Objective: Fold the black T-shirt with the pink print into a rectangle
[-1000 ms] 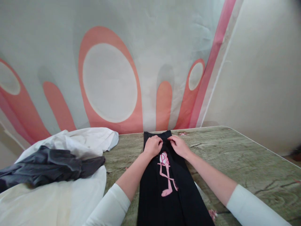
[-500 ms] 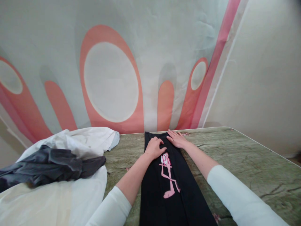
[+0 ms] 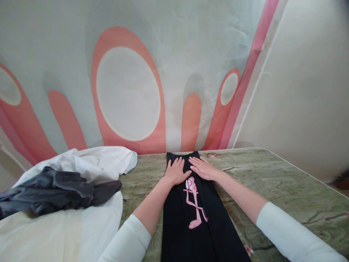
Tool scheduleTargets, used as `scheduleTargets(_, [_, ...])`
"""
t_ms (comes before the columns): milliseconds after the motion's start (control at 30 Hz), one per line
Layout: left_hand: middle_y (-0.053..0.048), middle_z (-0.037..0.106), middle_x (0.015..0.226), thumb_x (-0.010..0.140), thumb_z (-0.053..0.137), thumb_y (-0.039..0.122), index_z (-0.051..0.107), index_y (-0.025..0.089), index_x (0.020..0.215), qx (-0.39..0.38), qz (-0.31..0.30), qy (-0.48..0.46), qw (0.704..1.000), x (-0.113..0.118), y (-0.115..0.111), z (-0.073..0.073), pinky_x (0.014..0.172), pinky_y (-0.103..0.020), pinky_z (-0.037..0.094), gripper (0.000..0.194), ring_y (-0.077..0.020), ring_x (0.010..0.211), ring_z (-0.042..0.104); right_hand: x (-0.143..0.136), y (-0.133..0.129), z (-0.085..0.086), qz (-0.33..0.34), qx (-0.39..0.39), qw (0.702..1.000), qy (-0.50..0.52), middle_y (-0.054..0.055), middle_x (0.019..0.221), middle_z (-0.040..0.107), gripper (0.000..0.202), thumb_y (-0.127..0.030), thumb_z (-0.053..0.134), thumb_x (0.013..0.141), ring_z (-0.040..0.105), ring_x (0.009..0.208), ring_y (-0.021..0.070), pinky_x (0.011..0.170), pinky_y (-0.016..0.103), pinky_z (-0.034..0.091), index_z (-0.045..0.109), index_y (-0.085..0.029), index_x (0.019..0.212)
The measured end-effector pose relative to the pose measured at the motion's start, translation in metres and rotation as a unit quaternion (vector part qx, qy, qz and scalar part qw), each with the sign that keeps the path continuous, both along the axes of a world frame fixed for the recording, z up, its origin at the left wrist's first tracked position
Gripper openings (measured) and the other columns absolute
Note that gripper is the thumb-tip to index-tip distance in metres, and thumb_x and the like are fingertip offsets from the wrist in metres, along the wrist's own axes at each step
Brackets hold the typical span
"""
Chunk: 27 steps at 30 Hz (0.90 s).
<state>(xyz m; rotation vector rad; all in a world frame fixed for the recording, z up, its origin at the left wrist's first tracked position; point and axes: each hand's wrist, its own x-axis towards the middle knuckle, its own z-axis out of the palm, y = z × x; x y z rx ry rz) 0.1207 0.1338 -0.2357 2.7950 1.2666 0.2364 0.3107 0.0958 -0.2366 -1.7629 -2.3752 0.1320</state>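
Observation:
A black garment (image 3: 180, 225) with a pink cartoon-figure print (image 3: 195, 203) lies in a long narrow strip, from the table's far edge down past the bottom of the view. Its exact kind I cannot tell. Flat on its upper left part rests my left hand (image 3: 176, 171), fingers spread and pointing away from me. My right hand (image 3: 203, 168) lies flat on the upper right part, fingers stretched out toward the far end. Both hands touch the cloth without gripping it, and they partly cover the area above the print.
The garment lies on a wood-patterned table (image 3: 272, 182). At the left, a dark grey cloth (image 3: 60, 191) lies over a white cloth (image 3: 98, 160), with a cream and white cloth (image 3: 54, 236) nearer me. Behind the table stands a wall covering (image 3: 174, 54) with coral shapes.
The fingers of my left hand have straightened from a curled pose to lie flat. My right hand has slid slightly toward me and inward from the far edge.

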Motion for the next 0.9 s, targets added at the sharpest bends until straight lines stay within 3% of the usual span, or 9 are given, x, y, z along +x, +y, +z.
scheduleTargets(300, [-0.011,0.016,0.146,0.079,0.012,0.07,0.024,0.011,0.138,-0.02,0.036,-0.002,0.999,-0.008,0.006,-0.004,0.106,-0.044,0.011,0.084,-0.0251,0.134,0.01,0.0,-0.001,-0.003,-0.073,-0.032,0.997,-0.018,0.003,0.147,0.012,0.073,-0.064,0.005,0.083,0.01,0.134,0.0179,0.108,0.039,0.004,0.013,-0.02,0.141])
scheduleTargets(500, [-0.006,0.023,0.144,0.089,0.011,0.053,0.03,0.019,0.135,-0.013,0.032,-0.041,0.999,-0.027,0.025,-0.007,0.105,-0.045,0.016,0.06,-0.022,0.132,0.018,-0.002,-0.004,-0.005,-0.074,-0.024,0.997,-0.012,0.002,0.147,0.013,0.072,-0.063,0.005,0.084,0.01,0.134,0.0174,0.108,0.039,0.003,0.014,-0.021,0.141])
scheduleTargets(700, [-0.005,0.03,0.142,0.091,0.026,0.034,0.036,0.021,0.131,0.015,0.06,-0.079,0.995,-0.036,0.05,-0.012,0.105,-0.042,0.019,0.043,-0.0201,0.132,0.021,-0.001,-0.004,-0.008,-0.069,-0.008,0.998,-0.008,0.003,0.147,0.015,0.071,-0.062,0.007,0.084,0.012,0.134,0.0181,0.108,0.04,0.002,0.016,-0.021,0.141])
scheduleTargets(900, [-0.007,0.053,0.119,0.089,0.037,0.026,0.054,0.022,0.114,0.016,0.102,-0.104,0.989,-0.041,0.083,-0.001,0.096,-0.034,0.032,0.031,-0.019,0.113,0.045,0.0,-0.003,-0.011,-0.065,0.0,0.998,-0.006,0.004,0.146,0.016,0.071,-0.062,0.007,0.084,0.013,0.134,0.0185,0.108,0.041,0.003,0.018,-0.02,0.14])
